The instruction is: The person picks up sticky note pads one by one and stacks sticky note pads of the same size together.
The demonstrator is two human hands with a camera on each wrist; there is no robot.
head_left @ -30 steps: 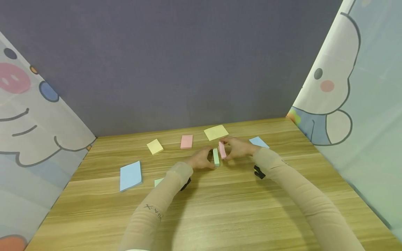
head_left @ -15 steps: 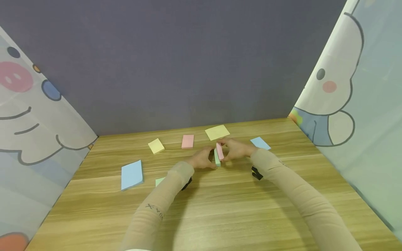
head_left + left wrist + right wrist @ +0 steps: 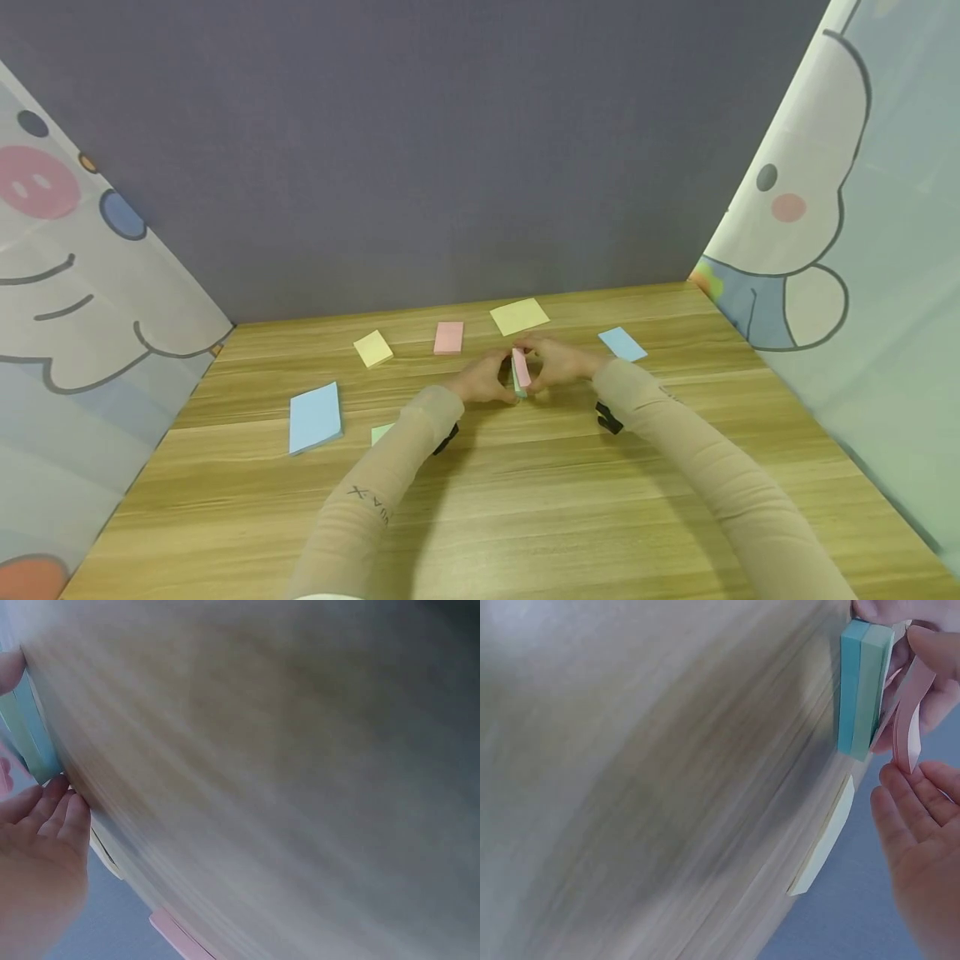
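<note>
My left hand [image 3: 480,379] holds a small stack of sticky note pads near the middle of the table, thumb at one end and fingers at the other. In the right wrist view a blue pad [image 3: 849,694] lies lowest, with a green pad [image 3: 871,690] on top. A pink sticky note pad [image 3: 908,724], its sheets slightly bowed and fanned, is pinched by my right hand [image 3: 558,362] close over the green one. From the head view the pink pad covers most of the stack. The left wrist view shows my fingertips at the end of the blue pad.
Around the hands lie a yellow pad [image 3: 520,317] and a pink pad [image 3: 448,337] at the back, a smaller yellow pad [image 3: 372,348], a large blue pad [image 3: 315,418] at left, a green pad [image 3: 381,433] partly behind the left sleeve, and a blue pad [image 3: 622,343] at right.
My right hand has shifted left, bringing the pink pad from beside the green pad to over it. The left hand stays in place with the stack.
</note>
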